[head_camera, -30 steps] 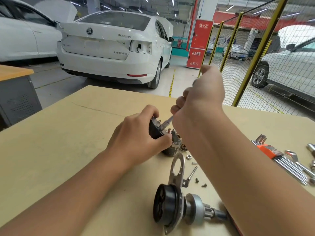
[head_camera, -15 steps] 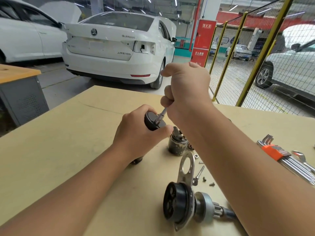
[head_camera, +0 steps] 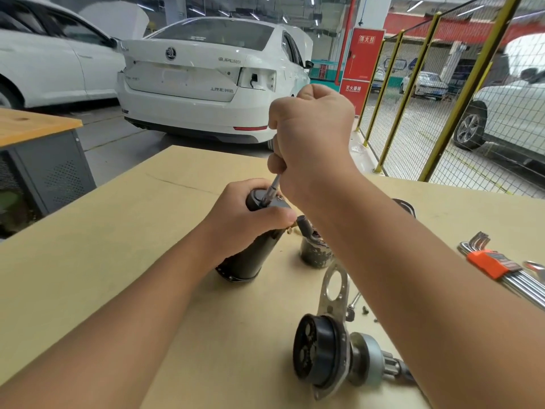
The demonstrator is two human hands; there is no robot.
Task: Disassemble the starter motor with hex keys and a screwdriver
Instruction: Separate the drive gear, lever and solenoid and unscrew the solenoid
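Observation:
My left hand (head_camera: pixel 247 222) grips the black cylindrical motor housing (head_camera: pixel 247 261), which stands tilted on the tan table (head_camera: pixel 118 246). My right hand (head_camera: pixel 309 137) is fisted round a screwdriver handle, mostly hidden. The metal shaft (head_camera: pixel 272 188) points down onto the housing's top end. Just right of the housing stands a dirty grey solenoid (head_camera: pixel 315 255). Near the front lies the drive-end assembly (head_camera: pixel 321 355) with its black round part, metal bracket (head_camera: pixel 336 287) and pinion gear.
A hex key set in an orange holder (head_camera: pixel 489 264) lies at the right, with a spanner end beside it. Loose screws and a bolt (head_camera: pixel 358 305) lie next to the bracket. Beyond the table are a white car (head_camera: pixel 206 78), a yellow mesh fence (head_camera: pixel 413 98) and a grey cabinet (head_camera: pixel 44 172).
The housing has been stood more upright under my left hand. My right hand has risen with the screwdriver, its tip now on the housing's top. The view has shifted slightly.

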